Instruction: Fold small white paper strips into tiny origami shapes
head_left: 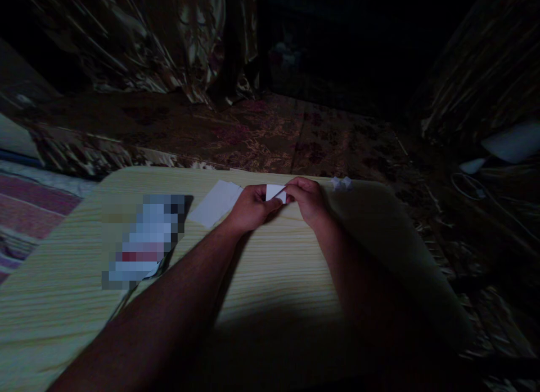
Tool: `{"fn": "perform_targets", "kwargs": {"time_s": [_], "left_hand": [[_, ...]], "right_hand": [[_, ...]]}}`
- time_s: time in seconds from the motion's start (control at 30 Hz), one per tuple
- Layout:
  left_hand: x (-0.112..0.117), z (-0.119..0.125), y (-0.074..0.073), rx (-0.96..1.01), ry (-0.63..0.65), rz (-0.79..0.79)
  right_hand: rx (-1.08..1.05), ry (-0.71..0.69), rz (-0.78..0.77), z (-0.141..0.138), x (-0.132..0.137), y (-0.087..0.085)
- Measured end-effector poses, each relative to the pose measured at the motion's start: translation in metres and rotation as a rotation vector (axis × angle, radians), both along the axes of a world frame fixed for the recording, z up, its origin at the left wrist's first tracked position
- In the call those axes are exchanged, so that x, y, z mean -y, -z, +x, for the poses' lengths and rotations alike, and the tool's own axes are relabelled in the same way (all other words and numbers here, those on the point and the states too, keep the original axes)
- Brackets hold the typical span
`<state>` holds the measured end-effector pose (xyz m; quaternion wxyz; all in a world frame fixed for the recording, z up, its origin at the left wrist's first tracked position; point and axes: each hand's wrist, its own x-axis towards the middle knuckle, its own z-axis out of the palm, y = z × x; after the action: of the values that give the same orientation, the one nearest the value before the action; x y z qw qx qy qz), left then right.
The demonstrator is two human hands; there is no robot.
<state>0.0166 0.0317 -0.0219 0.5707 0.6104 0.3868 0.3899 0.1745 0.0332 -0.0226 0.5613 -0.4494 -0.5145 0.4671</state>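
Between my two hands, above the far part of the table, is a small folded piece of white paper (274, 192). My left hand (252, 206) grips its left side, the thumb lying across the lower edge. At its right edge my right hand (307, 198) pinches the paper between thumb and fingers. Just left of my left hand, flat white sheets of paper (215, 204) lie on the table. Two small folded white paper shapes (341, 183) sit near the far edge, to the right of my right hand.
The light wood-patterned table (278, 279) has rounded corners. A blurred-out device (147, 234) lies at its left, with a cable running toward me. Patterned fabric (253, 127) covers the surface beyond. A white cable (472, 187) is at the right. The room is dim.
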Motion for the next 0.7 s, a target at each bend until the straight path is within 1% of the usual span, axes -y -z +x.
{"fn": "perform_targets", "kwargs": {"time_s": [0.07,0.17,0.23,0.37,0.57,0.7], "left_hand": [[-0.0006,0.0000,0.0004,0.006,-0.013,-0.003],[-0.0009,0.0004,-0.0001,0.042,-0.062,0.007],[-0.0006,0.0008,-0.0009,0.053,-0.087,0.017],[-0.0005,0.0010,-0.0009,0.024,-0.104,0.040],[-0.0012,0.0010,-0.0011,0.030,-0.150,0.049],[0.0004,0.0022,-0.0051,0.071,-0.166,0.059]], "right_hand": [[-0.004,0.003,0.002,-0.0003,0.0003,-0.0008],[-0.014,-0.041,-0.002,-0.0010,0.0009,-0.0021],[0.007,-0.067,-0.012,-0.0014,0.0012,-0.0026],[0.058,-0.064,-0.013,-0.0010,0.0010,-0.0013],[0.012,-0.122,0.004,-0.0001,-0.0026,0.0029],[0.043,-0.104,-0.009,-0.0011,-0.0030,0.0028]]}}
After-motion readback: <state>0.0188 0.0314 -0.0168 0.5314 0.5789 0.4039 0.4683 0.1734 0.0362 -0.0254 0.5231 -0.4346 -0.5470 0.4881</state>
